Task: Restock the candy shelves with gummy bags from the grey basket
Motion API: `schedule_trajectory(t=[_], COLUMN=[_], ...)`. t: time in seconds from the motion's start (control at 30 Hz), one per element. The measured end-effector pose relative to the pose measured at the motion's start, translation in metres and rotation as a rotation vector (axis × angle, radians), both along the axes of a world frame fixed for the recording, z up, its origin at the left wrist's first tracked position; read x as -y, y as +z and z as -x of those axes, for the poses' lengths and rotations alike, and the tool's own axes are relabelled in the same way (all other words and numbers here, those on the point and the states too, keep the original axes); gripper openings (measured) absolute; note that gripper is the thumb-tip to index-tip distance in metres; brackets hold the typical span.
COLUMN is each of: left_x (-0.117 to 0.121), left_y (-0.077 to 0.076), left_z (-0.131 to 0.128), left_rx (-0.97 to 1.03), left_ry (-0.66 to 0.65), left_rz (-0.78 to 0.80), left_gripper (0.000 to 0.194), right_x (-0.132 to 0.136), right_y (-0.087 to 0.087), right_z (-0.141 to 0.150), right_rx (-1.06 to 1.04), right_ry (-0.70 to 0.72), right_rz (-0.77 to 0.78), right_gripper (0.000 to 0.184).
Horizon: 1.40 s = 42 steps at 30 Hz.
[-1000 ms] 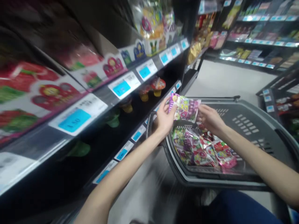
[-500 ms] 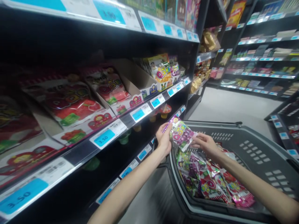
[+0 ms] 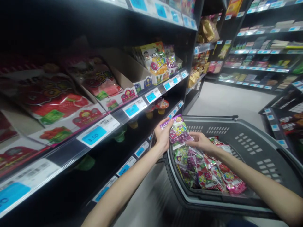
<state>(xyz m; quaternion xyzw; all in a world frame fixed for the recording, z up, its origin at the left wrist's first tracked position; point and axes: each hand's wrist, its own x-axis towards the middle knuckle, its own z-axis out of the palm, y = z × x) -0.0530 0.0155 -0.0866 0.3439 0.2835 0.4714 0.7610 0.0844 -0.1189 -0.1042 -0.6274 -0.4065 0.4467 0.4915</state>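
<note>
A purple and white bag of gummy candy (image 3: 178,131) with grapes printed on it is held between both hands, over the near left part of the basket. My left hand (image 3: 163,134) grips its upper left side, thumb on the front. At the bag's lower right corner, my right hand (image 3: 200,142) has its fingers closed on the edge. Below lies a heap of candy bags (image 3: 208,176), red, green and purple, inside the grey shopping basket (image 3: 251,126).
On the left runs a black shelf with open cartons of candy bags (image 3: 59,94) and yellow candy bags (image 3: 153,61). Price tags (image 3: 94,134) line its edge. Jelly cups (image 3: 162,105) sit one shelf lower. Stocked shelves (image 3: 260,67) stand beyond the pale floor (image 3: 222,99).
The view has shifted, so shelf and basket appear further left and higher. The candy bag stays in both hands and now looks more upright, turned toward me.
</note>
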Motion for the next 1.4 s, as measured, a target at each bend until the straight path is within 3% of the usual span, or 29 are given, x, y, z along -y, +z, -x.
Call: schedule_trajectory(t=[0.13, 0.4, 0.7, 1.07, 1.4], left_x=[0.001, 0.001, 0.005, 0.002, 0.003], left_y=[-0.001, -0.002, -0.002, -0.009, -0.005], left_z=[0.000, 0.001, 0.001, 0.001, 0.001], left_rx=[-0.011, -0.051, -0.130, -0.149, -0.130], left_ry=[0.005, -0.027, -0.113, -0.060, -0.058], left_rz=[-0.006, -0.060, -0.177, -0.234, -0.177], left_gripper=[0.056, 0.055, 0.050, 0.053, 0.055], right_x=[0.001, 0.002, 0.005, 0.010, 0.010], right_y=[0.007, 0.008, 0.007, 0.014, 0.013], right_z=[0.003, 0.003, 0.015, 0.010, 0.011], right_rx=[0.059, 0.076, -0.019, 0.101, 0.109], right_ry=[0.087, 0.052, 0.118, 0.314, 0.279], right_rz=[0.032, 0.036, 0.221, 0.098, 0.088], right_gripper=[0.035, 0.017, 0.040, 0.032, 0.035])
